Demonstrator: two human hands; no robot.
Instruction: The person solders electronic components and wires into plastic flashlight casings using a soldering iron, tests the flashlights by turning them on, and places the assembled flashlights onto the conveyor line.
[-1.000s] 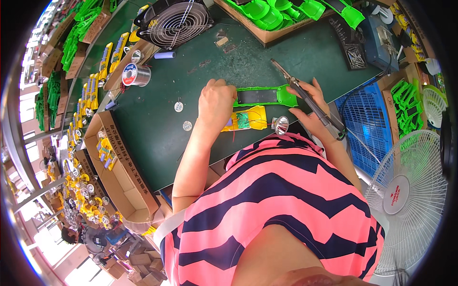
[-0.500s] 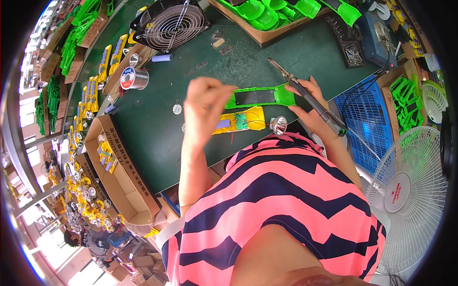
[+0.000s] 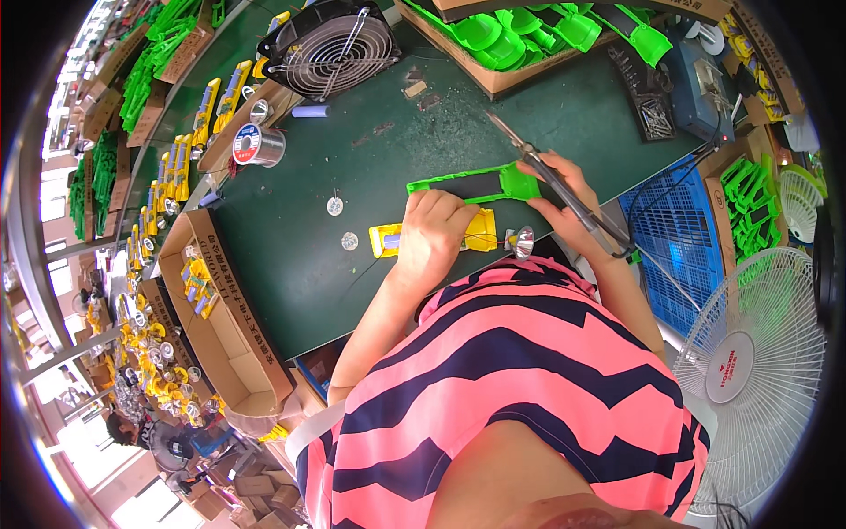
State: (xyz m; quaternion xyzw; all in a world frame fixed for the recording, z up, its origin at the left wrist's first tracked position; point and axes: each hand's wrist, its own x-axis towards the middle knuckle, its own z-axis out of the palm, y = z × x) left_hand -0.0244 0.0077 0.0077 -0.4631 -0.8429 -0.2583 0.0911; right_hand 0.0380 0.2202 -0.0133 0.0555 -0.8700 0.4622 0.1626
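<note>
A green plastic casing (image 3: 522, 183) with a dark middle panel lies across the bench in front of me. My right hand (image 3: 568, 196) grips a soldering iron (image 3: 555, 182), its tip pointing up and left past the casing, while thumb and fingers also touch the casing's right end. My left hand (image 3: 436, 231) is closed, fingertips down at the casing's near edge; what they pinch is hidden. Beneath that hand, partly covered, is a yellow holder (image 3: 481, 231) with a blue-grey cell. A shiny reflector cup (image 3: 523, 242) sits at its right end.
Two small clear discs, one (image 3: 335, 205), lie left of my hands. Farther off are a solder wire spool (image 3: 259, 145), a loose cell (image 3: 310, 112) and a fan (image 3: 335, 53). A box of green parts (image 3: 502, 81) stands at the back; a long cardboard box (image 3: 231, 339) is at left.
My left hand has come down and right, from above the casing's left end to its near edge, now covering part of the yellow holder. The right hand still holds the iron.
</note>
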